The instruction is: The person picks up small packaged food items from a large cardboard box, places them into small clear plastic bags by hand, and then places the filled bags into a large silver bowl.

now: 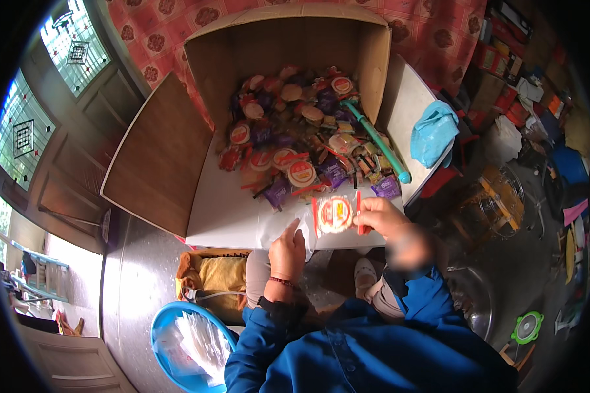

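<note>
My right hand (381, 216) pinches the red edge of a clear wrapper with a round, pale cracker (335, 214) inside, above the front edge of the white board. To its left, my left hand (287, 248) is closed on a clear plastic bag (280, 228), whose film spreads over the board's edge. Beyond both hands lies a heap of small wrapped snacks, with round crackers (302, 174) and purple packets (386, 187) among them. The heap reaches back into an open cardboard box (287, 42) lying on its side. A green plastic rod (381, 142) rests on the heap's right side.
Upright boards flank the work surface, a brown one (160, 157) at left and a white one at right with a light-blue cloth (433, 133) over it. A blue basin (158, 339) of clear plastic bags stands at lower left. Boxes and a wooden stool (501, 199) occupy the right.
</note>
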{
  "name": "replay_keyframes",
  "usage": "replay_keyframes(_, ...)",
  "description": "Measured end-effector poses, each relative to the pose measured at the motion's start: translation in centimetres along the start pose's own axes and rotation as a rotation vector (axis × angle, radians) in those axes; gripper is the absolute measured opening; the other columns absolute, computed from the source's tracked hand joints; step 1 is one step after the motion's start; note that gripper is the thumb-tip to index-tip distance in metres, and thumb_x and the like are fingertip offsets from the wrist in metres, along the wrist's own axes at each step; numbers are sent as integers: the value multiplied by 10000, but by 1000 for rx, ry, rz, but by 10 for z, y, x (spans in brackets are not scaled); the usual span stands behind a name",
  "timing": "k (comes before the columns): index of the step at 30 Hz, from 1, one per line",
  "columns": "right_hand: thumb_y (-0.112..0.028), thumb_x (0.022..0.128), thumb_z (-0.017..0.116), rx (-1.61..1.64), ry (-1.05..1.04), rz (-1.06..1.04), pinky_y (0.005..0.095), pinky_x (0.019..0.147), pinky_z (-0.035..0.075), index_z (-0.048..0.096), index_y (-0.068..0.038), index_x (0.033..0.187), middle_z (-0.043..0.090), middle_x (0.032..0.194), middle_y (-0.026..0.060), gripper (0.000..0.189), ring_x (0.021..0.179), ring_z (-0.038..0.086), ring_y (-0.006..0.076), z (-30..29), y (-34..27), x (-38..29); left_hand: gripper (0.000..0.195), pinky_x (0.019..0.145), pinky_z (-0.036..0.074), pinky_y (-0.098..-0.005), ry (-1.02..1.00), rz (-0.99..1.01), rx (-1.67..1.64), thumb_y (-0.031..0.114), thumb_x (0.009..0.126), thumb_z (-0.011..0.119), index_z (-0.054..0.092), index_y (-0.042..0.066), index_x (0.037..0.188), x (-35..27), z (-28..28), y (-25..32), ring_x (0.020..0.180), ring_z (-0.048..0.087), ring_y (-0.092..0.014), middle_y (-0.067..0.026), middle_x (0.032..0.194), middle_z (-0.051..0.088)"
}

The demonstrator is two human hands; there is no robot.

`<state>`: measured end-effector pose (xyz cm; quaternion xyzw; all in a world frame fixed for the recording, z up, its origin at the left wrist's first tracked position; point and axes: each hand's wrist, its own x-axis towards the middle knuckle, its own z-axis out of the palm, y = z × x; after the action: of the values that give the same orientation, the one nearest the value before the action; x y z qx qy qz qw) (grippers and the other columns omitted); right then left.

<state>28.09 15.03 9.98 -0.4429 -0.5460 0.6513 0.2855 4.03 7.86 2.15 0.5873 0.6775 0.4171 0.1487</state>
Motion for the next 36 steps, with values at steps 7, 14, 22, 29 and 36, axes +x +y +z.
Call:
replay_keyframes(7, -121, 816, 665, -82, -74, 134, 255, 545, 464, 615, -39, 759, 644, 687, 61, 112, 617, 605, 123, 26, 10, 1, 251, 682, 550, -465, 78, 42, -25, 180, 936, 575, 686, 101, 1146, 0, 7, 5, 779, 678, -400, -229, 824, 681)
replay_keyframes(14, -178, 793, 703, -181, 9, 48, 281, 647, 495, 718, -49, 785, 694, 731, 41, 131, 691, 628, 114, 53, 59, 22, 238, 670, 562, -440, 24, 42, -49, 212, 956, 572, 693, 123, 1141, -11, 11, 25, 774, 692, -372, -197, 831, 696)
replay_keyframes(22, -216, 818, 766, -299, 172, 84, 307, 749, 502, 733, -6, 877, 717, 837, 56, 220, 796, 621, 119, 79, 85, 36, 221, 693, 566, -409, -54, 64, -135, 188, 958, 574, 692, 108, 1127, -18, 11, 33, 799, 701, -352, -190, 856, 702)
replay_keyframes(29, -222, 832, 712, -312, 133, 16, 320, 683, 508, 730, -56, 922, 696, 754, 70, 189, 704, 631, 143, 79, 139, 66, 230, 767, 554, -337, -159, 40, -257, 65, 953, 557, 687, 35, 1141, -18, 18, 23, 858, 722, -285, -187, 927, 723)
replay_keyframes(36, -148, 890, 635, -118, -58, 24, 265, 561, 454, 687, -30, 1022, 647, 768, 24, 184, 619, 562, 101, 80, 103, 57, 250, 747, 546, -379, -127, -11, -326, 128, 947, 578, 683, 93, 1171, -20, 12, 2, 872, 705, -337, -207, 912, 704)
